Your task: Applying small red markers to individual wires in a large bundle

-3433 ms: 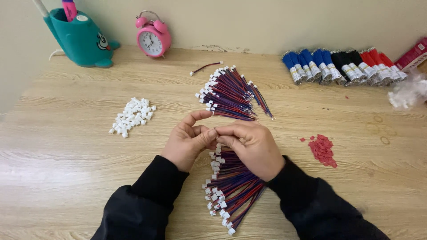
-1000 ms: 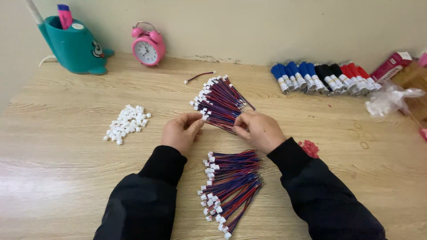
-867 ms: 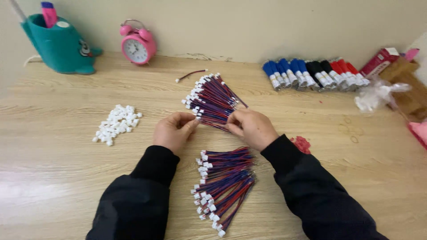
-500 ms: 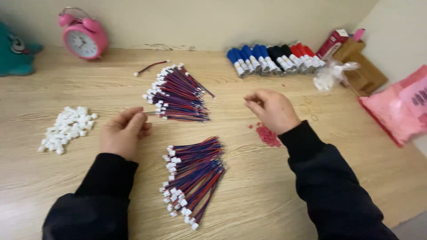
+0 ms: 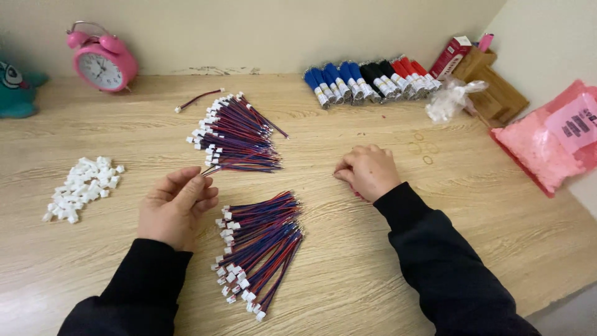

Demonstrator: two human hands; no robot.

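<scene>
Two hands on a wooden table (image 5: 435,249), both in black sleeves. Left hand (image 5: 175,206) sits lower left of centre, palm partly up, fingers loosely curled and a little apart, holding nothing I can see; its fingertips are just beside the near end of the upper wire bundle. Right hand (image 5: 368,170) is right of centre, knuckles up, fingers curled together into a loose fist pressed on the table; can't tell if anything is pinched underneath. Wire bundles: two. Upper wire bundle (image 5: 239,142) is above centre, red-blue wires fanned out with white plugs on the left ends. Lower wire bundle (image 5: 261,246) lies below centre between the two forearms, white plugs at its lower left end, touching neither hand. One single loose wire (image 5: 199,98) lies apart, upper left of the upper bundle. One heap of small white plugs (image 5: 82,186) at left, too many to count, well apart from the left hand. One pink alarm clock (image 5: 102,59) at upper left. One teal toy (image 5: 15,90) cut off by the left edge. A row of markers (image 5: 367,78) at upper centre-right: about four blue, three black, three red, caps toward the camera. One clear bag (image 5: 451,102) beside them, one pink bag (image 5: 553,143) at the right edge.
</scene>
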